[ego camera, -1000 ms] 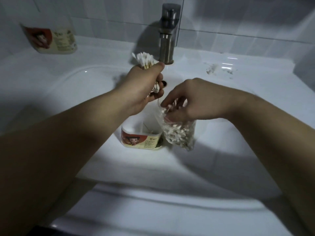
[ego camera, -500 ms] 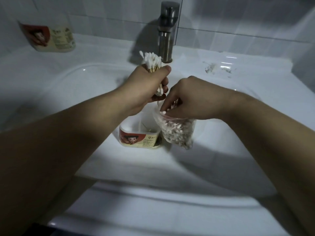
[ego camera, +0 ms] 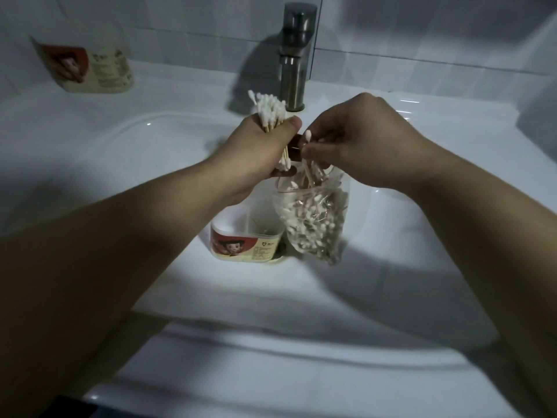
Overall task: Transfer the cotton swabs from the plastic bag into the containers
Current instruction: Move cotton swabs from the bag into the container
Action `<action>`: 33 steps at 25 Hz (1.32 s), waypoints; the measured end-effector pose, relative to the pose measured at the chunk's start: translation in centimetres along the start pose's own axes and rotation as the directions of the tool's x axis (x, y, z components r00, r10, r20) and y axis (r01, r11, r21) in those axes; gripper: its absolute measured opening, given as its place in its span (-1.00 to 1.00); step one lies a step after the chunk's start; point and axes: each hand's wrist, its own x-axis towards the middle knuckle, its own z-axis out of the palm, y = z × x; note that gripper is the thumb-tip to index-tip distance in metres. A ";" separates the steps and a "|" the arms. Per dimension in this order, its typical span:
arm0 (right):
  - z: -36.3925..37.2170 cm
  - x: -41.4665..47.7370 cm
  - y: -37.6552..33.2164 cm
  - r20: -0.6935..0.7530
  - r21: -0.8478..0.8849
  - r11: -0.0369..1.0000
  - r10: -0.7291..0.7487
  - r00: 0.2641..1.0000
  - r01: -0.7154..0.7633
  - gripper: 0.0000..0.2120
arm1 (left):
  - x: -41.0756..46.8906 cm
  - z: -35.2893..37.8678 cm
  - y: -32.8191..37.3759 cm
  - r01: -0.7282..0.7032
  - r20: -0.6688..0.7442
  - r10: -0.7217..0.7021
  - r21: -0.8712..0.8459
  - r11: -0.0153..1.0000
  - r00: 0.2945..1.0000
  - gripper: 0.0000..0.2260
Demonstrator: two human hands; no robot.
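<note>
My left hand grips an upright bundle of cotton swabs, white tips sticking out above and below the fist. Right beside it, my right hand pinches a few swabs drawn up from the mouth of a clear plastic bag. The bag hangs under both hands, packed with swabs; which fingers hold it up I cannot tell. Below the left hand, in the basin, stands an open white container with a red cartoon label and a few swabs inside.
Everything sits in a white sink. A steel tap rises just behind the hands. A second labelled container lies on its side on the ledge at the back left, against the tiled wall.
The right hand has risen from the bag's mouth with a few swabs pinched in it. It has closed in on the left hand, which kept its bundle at about the same spot.
</note>
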 end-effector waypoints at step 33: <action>-0.8 0.9 0.7 -0.362 0.619 0.785 0.256 0.896 0.026 -0.89 | 0.1 -0.5 -1.5 -0.078 0.243 0.071 0.020 0.997 0.967 -0.85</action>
